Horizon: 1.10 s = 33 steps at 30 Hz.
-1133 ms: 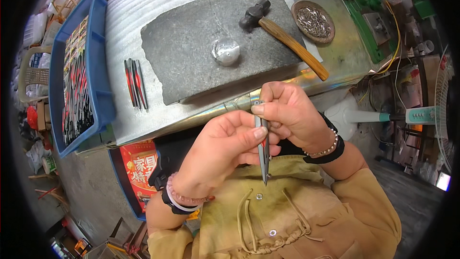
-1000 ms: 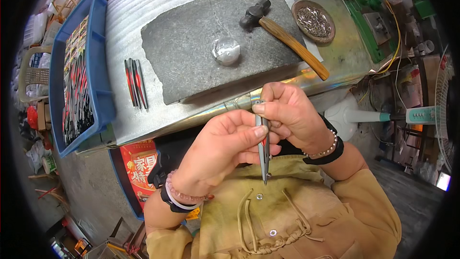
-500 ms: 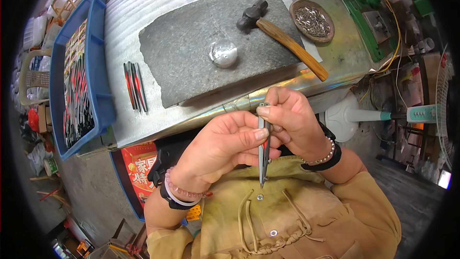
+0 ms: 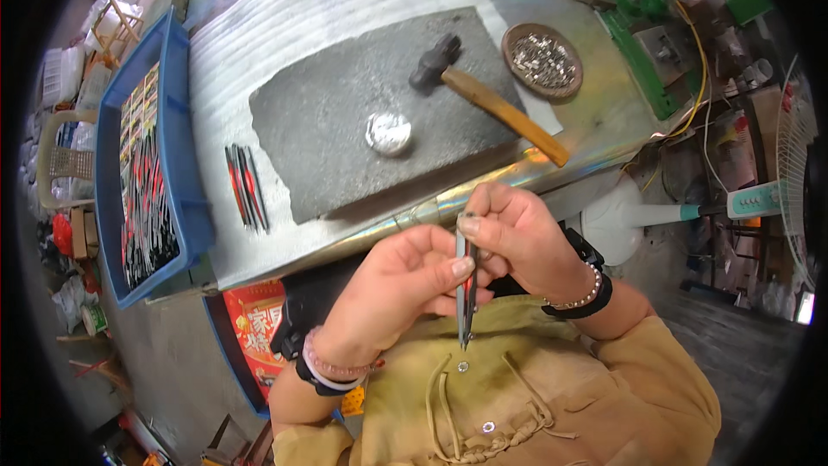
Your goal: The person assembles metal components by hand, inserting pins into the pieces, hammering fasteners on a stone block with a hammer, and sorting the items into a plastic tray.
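Observation:
My left hand (image 4: 404,272) and right hand (image 4: 520,240) meet in front of my chest, at the table's near edge. Between them is a slim, pointed grey-and-black metal piece with a red strip (image 4: 467,298), its point downward. Left thumb and fingers pinch its middle; the right thumb and fingers grip its upper end, partly hiding it. Beyond my hands lies a dark stone slab (image 4: 315,121). A shiny round metal disc (image 4: 388,134) and a wooden-handled hammer (image 4: 496,108) rest on it. Several similar slim pieces (image 4: 247,188) lie left of the slab.
A blue crate (image 4: 183,138) at the left holds many slim red-and-black pieces (image 4: 147,207). Right of the hammer, a round bowl (image 4: 552,95) contains small metal bits. Green machinery (image 4: 642,69) stands at the far right, with a fan (image 4: 750,201) nearer. White foam sheet (image 4: 259,43) covers the table.
The table and its things sit slightly lower and, at the right, farther left in view. My hands have also shifted a little down and left, keeping the same grip.

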Motion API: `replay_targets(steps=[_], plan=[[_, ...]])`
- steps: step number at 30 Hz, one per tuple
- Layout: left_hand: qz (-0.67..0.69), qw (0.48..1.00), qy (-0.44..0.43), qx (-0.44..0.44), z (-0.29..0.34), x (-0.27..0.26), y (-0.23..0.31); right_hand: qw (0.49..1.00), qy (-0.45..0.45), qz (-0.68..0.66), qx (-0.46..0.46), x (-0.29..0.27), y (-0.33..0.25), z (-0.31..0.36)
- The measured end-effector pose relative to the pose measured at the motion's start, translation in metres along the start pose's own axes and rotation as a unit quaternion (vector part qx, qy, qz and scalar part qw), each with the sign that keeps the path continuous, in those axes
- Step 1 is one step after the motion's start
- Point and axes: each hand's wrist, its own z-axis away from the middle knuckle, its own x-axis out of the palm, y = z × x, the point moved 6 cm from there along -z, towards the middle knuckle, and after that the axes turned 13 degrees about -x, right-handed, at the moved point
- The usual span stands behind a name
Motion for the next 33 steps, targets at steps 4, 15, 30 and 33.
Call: replay_targets(steps=[4, 15, 30, 33], plan=[[-0.04, 0.995, 0.084, 0.043, 0.017, -0.001, 0.005, 0.993, -0.019, 0.116, -0.029, -0.012, -0.044, -0.004], [-0.106, 0.906, 0.316, 0.261, 0.09, -0.054, 0.036, 0.832, 0.21, 0.475, -0.195, -0.221, -0.159, -0.061], [-0.384, 0.564, 0.656, 0.322, 0.104, -0.132, 0.11, 0.78, 0.264, 0.487, -0.291, -0.17, -0.145, -0.014], [-0.421, 0.518, 0.673, 0.317, 0.102, -0.137, 0.111, 0.769, 0.103, 0.496, -0.39, -0.092, -0.142, 0.011]])
